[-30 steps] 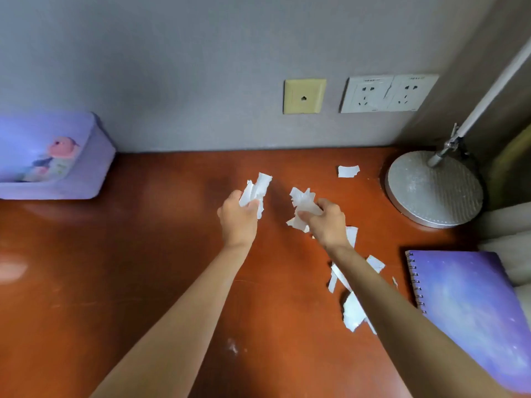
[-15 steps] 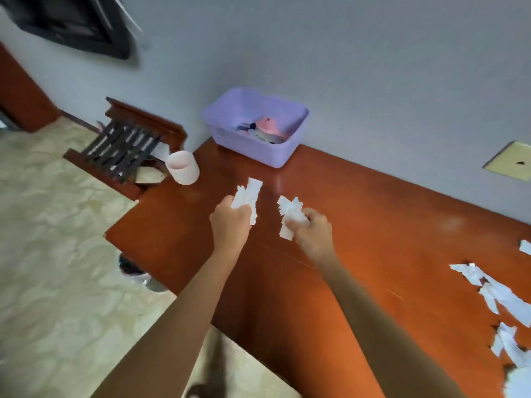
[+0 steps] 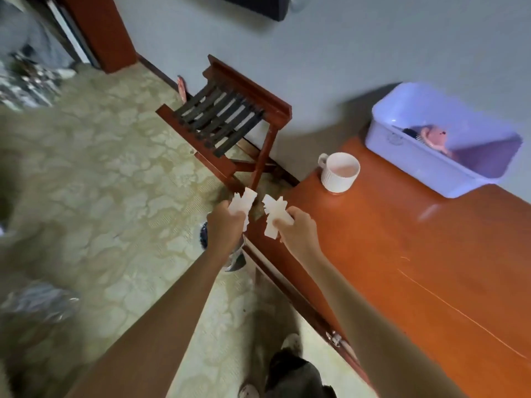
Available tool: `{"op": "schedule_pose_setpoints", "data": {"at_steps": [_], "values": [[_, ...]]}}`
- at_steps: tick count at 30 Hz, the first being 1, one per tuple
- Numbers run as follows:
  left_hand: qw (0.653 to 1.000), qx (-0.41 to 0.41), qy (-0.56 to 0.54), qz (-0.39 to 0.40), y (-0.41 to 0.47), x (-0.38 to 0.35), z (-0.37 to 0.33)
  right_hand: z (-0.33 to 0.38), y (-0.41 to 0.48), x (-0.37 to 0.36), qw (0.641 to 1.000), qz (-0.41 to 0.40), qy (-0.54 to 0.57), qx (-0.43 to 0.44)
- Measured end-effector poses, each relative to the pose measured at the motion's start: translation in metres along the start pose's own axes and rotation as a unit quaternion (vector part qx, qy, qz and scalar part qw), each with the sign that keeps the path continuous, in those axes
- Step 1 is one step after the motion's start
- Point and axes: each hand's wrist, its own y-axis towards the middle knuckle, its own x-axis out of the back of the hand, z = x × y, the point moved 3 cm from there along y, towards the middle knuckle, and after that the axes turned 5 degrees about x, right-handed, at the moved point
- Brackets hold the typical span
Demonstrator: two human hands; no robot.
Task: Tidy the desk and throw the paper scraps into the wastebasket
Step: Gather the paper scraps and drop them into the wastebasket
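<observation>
My left hand (image 3: 225, 226) is closed on a bunch of white paper scraps (image 3: 242, 202) that stick up from the fist. My right hand (image 3: 297, 229) grips a second bunch of white scraps (image 3: 274, 214). Both hands hover side by side at the left end of the red-brown desk (image 3: 402, 254); the left one is past the desk's corner, over the floor. Under my left hand and wrist a dark-lined wastebasket (image 3: 234, 261) stands on the floor, mostly hidden by the arm.
A white ribbed mug (image 3: 339, 173) stands near the desk's left end. A lilac plastic bin (image 3: 436, 162) holding a pink toy sits against the wall. A wooden luggage rack (image 3: 227, 116) stands beyond the desk on the patterned carpet. My shoes (image 3: 287, 366) are below.
My view has swung left from the lamp end of the desk to its left corner. Both hands, still gripping the scraps, have travelled left to the desk's end above the wastebasket.
</observation>
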Motion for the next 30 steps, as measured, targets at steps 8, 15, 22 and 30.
{"op": "schedule_pose_setpoints", "data": {"at_steps": [8,15,22,30], "values": [[0.995,0.094,0.014,0.008,0.134,0.038,0.046,0.002,0.109,-0.109,0.992,0.101,-0.066,-0.039],[0.986,0.137,0.059,0.071,0.265,0.034,0.088,-0.026,0.194,-0.186,0.978,0.119,-0.131,-0.107],[0.959,0.151,0.160,0.178,0.391,-0.031,0.168,-0.106,0.273,-0.286,0.945,0.139,-0.187,-0.228],[0.937,0.173,0.194,0.233,0.461,-0.117,0.267,-0.218,0.329,-0.354,0.920,0.119,-0.198,-0.316]]}}
